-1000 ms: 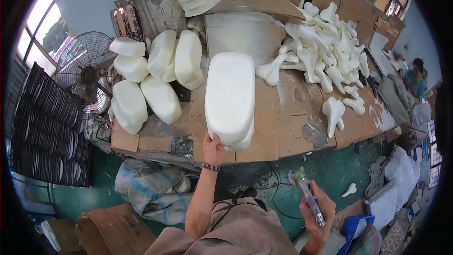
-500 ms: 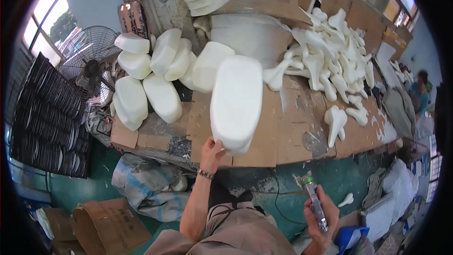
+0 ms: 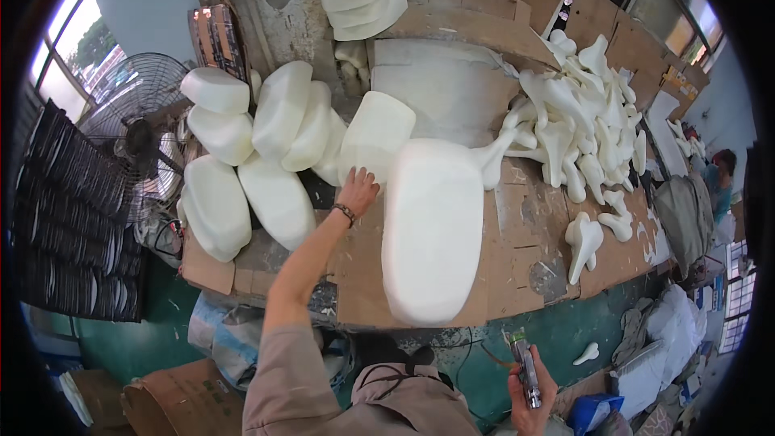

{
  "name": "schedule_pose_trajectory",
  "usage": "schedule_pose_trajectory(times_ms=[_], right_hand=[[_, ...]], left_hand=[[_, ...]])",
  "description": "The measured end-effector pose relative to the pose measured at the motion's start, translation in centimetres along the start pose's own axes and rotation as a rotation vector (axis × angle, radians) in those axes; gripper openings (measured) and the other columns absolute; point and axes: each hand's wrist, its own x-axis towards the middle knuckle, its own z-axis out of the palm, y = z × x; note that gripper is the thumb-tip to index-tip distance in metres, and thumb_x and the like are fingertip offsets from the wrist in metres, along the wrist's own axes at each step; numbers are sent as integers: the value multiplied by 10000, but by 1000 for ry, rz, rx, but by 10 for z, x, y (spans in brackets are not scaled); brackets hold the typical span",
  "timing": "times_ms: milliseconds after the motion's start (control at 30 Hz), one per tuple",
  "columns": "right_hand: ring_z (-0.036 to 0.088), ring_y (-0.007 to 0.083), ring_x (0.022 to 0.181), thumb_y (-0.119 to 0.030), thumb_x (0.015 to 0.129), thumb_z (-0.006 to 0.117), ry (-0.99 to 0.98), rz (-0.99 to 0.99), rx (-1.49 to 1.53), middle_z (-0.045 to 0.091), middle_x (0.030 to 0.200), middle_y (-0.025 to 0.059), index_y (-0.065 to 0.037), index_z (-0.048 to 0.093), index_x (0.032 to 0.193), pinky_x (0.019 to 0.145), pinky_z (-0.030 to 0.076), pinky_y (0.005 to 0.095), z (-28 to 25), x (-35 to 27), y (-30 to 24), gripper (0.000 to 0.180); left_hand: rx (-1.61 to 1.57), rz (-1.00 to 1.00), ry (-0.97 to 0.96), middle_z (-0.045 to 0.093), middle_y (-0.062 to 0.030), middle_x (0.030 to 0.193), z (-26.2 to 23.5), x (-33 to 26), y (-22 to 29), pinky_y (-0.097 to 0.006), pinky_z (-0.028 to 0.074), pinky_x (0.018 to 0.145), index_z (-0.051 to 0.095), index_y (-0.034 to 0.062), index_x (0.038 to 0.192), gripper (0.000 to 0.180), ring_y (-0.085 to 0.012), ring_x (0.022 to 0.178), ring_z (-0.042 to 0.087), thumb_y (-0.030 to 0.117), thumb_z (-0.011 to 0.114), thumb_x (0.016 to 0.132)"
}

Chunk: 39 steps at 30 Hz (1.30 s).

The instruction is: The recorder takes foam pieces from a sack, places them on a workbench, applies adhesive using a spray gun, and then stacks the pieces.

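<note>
A large white foam cushion block point(image 3: 433, 230) lies flat on the cardboard-covered workbench point(image 3: 521, 254) in front of me. My left hand point(image 3: 358, 190) reaches past it and rests open against another white foam block point(image 3: 375, 137) that leans on the stack behind. My right hand point(image 3: 529, 387) is low at my side, closed around a slim hand tool point(image 3: 525, 363) with a green tip. More white foam blocks point(image 3: 278, 157) are piled at the bench's left.
A heap of white bone-shaped foam pieces point(image 3: 577, 125) covers the bench's right. A floor fan point(image 3: 133, 125) and stacked black trays point(image 3: 69, 226) stand at the left. Cardboard sheets line the back wall. Bags and scraps lie on the green floor. Another person point(image 3: 721, 169) is at the far right.
My left hand let go of the large foam block, which now lies flat on the bench, and moved up to the leaning block behind it. My right hand stayed low with the tool.
</note>
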Motion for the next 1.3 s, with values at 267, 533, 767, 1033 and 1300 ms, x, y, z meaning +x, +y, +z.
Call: schedule_pose_trajectory(times_ms=[267,533,767,1033,1300], right_hand=[[638,153,850,-81,896,696,42,151,45,712,1004,108,1,631,1307,774,512,316,37,24,-13,424],[537,70,783,-52,927,659,61,101,188,637,907,17,69,569,1343,674,461,246,80,101,59,443],[539,82,764,-18,900,656,14,16,187,644,885,47,43,603,1313,662,474,265,122,113,98,420],[658,268,923,-47,867,667,294,-25,-129,671,1049,167,-26,546,1389,835,512,347,108,136,173,537],[458,466,1311,-264,811,726,147,-82,-591,438,1443,290,44,245,1516,1036,453,488,155,269,287,908]], left_hand=[[-601,-293,373,705,-98,1059,-102,-43,-63,-372,559,773,679,41,1052,309,-248,945,689,88,673,747],[-1792,-886,1409,660,-9,884,-120,-80,-108,-285,507,810,616,46,999,112,-115,831,613,52,604,888],[-2210,-867,1715,647,-44,1104,38,-63,-237,-326,516,898,616,44,1101,213,-180,1037,609,83,612,892],[-2157,-1452,1342,589,-196,1274,64,-95,-252,-472,525,1016,545,-30,1275,400,-313,1221,555,220,602,968],[-1403,-1089,548,546,-141,1330,-131,-117,83,-392,464,1033,484,-23,1376,437,-252,1232,530,209,541,1011]])
